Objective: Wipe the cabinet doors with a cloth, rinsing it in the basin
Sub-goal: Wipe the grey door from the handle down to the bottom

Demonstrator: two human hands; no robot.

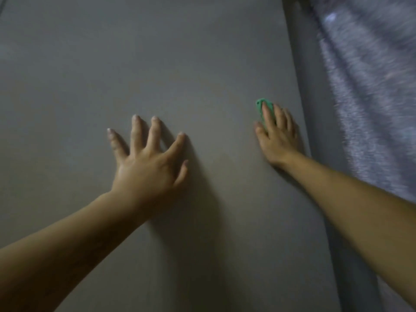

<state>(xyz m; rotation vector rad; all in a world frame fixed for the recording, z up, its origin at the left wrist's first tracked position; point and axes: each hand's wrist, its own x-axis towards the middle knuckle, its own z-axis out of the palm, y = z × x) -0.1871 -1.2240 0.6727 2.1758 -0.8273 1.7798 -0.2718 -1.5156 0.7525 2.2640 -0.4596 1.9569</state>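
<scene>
Your left hand [148,158] rests with fingers spread wide, fingertips touching the plain grey cabinet door [157,64] and holding nothing. Your right hand [279,136], well apart from it, lies flat with straight fingers pressing a small green cloth [260,107] against the same door, close to its right edge. Beyond that edge is a blurred, pale mottled surface [369,91], too smeared to identify.

Both forearms [67,239] are bare behind the wrists. The left hand [146,163] has short nails [155,118], pale at the fingertips [136,119] (clearest on the two middle fingers); those on the right hand [279,140] are blurred.
</scene>
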